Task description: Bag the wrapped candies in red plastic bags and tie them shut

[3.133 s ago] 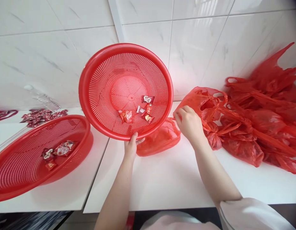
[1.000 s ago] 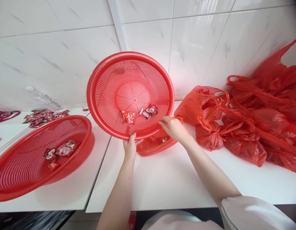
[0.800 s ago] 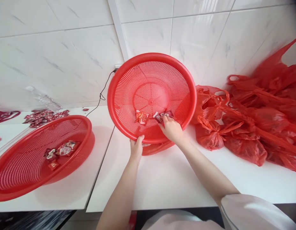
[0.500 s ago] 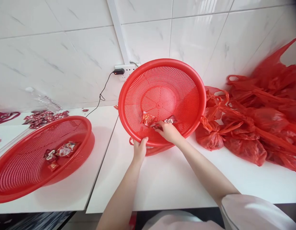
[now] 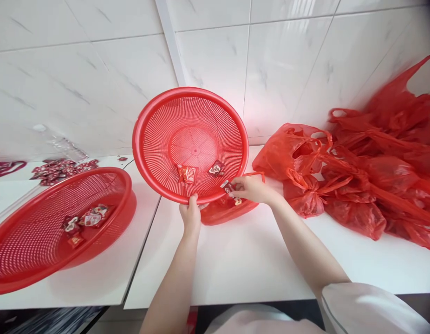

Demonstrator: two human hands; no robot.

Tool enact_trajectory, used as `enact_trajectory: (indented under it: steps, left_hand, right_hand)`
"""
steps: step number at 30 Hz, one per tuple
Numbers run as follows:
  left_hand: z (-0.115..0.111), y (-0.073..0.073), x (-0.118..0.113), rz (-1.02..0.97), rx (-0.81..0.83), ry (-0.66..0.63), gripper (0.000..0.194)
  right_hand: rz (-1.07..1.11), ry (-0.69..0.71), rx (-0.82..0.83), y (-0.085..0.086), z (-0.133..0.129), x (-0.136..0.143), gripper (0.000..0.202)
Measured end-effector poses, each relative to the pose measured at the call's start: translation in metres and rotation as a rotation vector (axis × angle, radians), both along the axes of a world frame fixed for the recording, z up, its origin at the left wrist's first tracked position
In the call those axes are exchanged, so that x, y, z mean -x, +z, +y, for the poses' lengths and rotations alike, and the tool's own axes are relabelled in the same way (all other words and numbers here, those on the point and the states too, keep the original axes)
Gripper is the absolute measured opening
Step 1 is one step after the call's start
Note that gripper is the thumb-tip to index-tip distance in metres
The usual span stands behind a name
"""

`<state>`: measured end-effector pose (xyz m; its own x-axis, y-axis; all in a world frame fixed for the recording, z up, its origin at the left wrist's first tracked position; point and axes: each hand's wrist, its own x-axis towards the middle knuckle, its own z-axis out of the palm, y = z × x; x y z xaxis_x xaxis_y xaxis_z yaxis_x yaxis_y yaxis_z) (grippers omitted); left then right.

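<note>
A round red plastic basket (image 5: 147,153) with mesh sides is tilted toward me, its near rim gripped by my left hand (image 5: 191,215). Inside it lie an orange-red candy packet (image 5: 187,174) and a dark red candy packet (image 5: 216,168). My right hand (image 5: 251,189) pinches a small dark red candy packet (image 5: 228,187) just outside the basket's lower right rim. Below that hand an open red plastic bag (image 5: 225,214) rests on the table, partly hidden by the basket, with some packets showing in it.
Another red mesh basket (image 5: 126,185) with several packets stands at left. Behind it are a heap of small red packets (image 5: 60,171) and a clear plastic bottle (image 5: 63,144). Filled, knotted red bags (image 5: 368,185) crowd the right side against the tiled wall (image 5: 215,55).
The held basket has moved left, uncovering more of the red bag beneath. My right hand has come out of the basket with a packet and is now above the bag.
</note>
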<state>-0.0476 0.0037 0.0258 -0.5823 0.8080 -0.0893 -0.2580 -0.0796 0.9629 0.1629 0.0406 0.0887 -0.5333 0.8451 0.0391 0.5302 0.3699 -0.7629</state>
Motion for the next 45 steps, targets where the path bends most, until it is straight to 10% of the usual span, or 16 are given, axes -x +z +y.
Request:
enact_trajectory:
  steps: [12,22,36,45]
  left_hand:
    - [-0.011,0.000,-0.016,0.122,-0.077,-0.056,0.029]
    - [-0.010,-0.001,-0.022,0.046,-0.002,-0.002,0.028]
    - [-0.007,0.002,-0.009,0.019,-0.020,0.151,0.026]
    - [-0.020,-0.001,-0.031,0.048,-0.037,-0.107,0.036]
  right_hand:
    - [-0.380,-0.155,-0.565,-0.017,0.004,0.010,0.046]
    - [-0.010,0.208,-0.293,-0.004,0.003,0.002,0.022]
    - [-0.028,-0.092,-0.337,0.012,-0.006,-0.008,0.018]
    - [-0.421,-0.258,-0.638,-0.009,0.002,0.008,0.035]
